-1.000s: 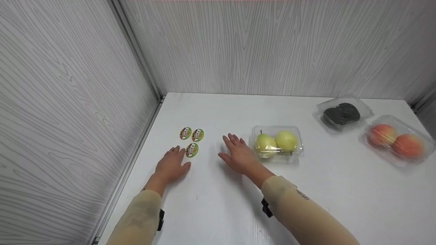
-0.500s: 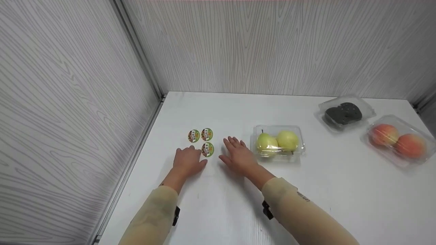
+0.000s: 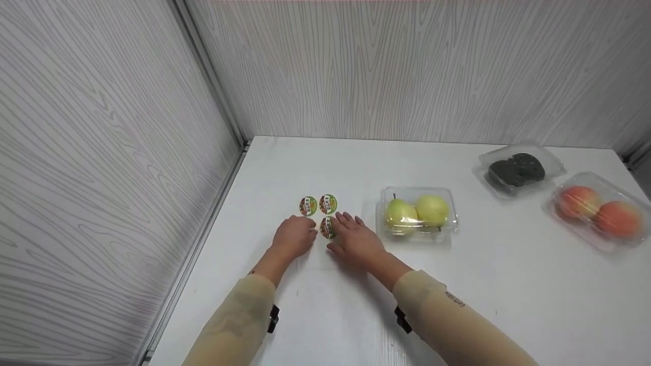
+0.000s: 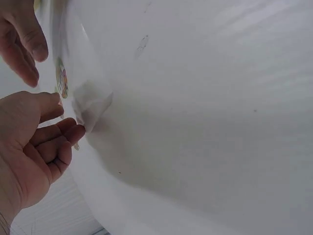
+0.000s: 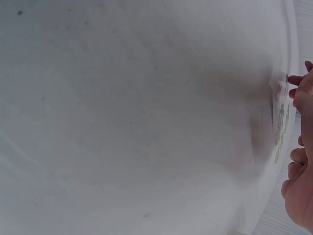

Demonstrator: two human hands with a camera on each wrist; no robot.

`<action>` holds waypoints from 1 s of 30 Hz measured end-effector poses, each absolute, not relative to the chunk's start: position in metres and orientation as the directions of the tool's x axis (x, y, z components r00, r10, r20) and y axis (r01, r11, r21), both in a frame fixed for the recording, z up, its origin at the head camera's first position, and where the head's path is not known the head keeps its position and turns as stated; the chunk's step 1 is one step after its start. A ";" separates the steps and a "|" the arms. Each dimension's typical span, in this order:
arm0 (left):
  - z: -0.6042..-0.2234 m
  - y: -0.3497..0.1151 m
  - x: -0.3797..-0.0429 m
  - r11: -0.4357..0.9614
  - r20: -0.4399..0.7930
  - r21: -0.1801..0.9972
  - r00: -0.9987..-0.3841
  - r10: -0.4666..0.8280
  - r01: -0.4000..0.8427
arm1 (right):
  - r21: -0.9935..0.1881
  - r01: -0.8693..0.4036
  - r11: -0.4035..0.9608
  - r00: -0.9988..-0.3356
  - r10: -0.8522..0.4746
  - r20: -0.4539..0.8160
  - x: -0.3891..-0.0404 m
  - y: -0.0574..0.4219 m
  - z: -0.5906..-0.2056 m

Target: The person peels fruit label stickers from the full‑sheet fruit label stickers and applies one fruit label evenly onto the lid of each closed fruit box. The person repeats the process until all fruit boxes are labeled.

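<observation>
Three round fruit-print stickers (image 3: 328, 204) lie grouped on a pale, hard-to-see backing sheet (image 4: 93, 105), and a bent flap of it stands off the table in the left wrist view. My left hand (image 3: 295, 238) has its fingers curled and pinches the sheet's near-left edge, thumb against forefinger. My right hand (image 3: 357, 244) lies at the other side, fingers fairly straight, fingertips over the right edge of the lower sticker (image 3: 325, 227). Just right of that hand sits a clear clamshell box (image 3: 444, 192) with two yellow-green pears (image 3: 432, 210).
At the back right, one clear box (image 3: 554, 161) holds dark round items (image 3: 518, 170) and another (image 3: 600, 184) holds two red-orange fruits (image 3: 618, 218). Grained panels (image 3: 407, 71) wall the white table (image 3: 285, 157) at the back and left.
My left hand and the stickers have shifted right together, towards my right hand. My left fingers have curled in. My right hand has barely moved, and its fingertips now overlap the lower sticker.
</observation>
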State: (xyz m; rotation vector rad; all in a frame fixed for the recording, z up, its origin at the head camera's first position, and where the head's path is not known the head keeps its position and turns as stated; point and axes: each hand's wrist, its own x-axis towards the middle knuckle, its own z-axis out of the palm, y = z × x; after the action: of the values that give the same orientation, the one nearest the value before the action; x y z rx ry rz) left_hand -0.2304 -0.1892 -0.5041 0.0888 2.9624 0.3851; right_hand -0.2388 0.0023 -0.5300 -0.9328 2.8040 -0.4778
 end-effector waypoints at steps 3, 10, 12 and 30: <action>-0.502 -0.194 -0.239 0.959 -0.110 0.283 -0.993 0.053 0.020 | -0.320 -0.573 0.755 -0.784 -0.618 -0.054 -0.238 0.004 -0.533; -0.494 -0.201 -0.271 0.967 -0.071 0.252 -0.996 0.049 0.029 | -0.285 -0.620 0.732 -0.756 -0.653 -0.033 -0.236 0.007 -0.537; -0.493 -0.202 -0.278 0.966 -0.092 0.256 -0.994 0.051 0.026 | -0.282 -0.626 0.727 -0.751 -0.659 -0.029 -0.236 0.008 -0.538; -0.502 -0.202 -0.317 0.962 -0.225 0.269 -0.967 0.116 0.053 | -0.303 -0.608 0.734 -0.760 -0.648 -0.047 -0.236 0.010 -0.544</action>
State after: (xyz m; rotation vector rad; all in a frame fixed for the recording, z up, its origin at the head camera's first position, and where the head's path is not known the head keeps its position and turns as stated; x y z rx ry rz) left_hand -0.3168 -0.2017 -0.5022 0.1259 2.8719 0.3841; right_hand -0.2356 0.0104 -0.5436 -1.0149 2.7846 -0.4075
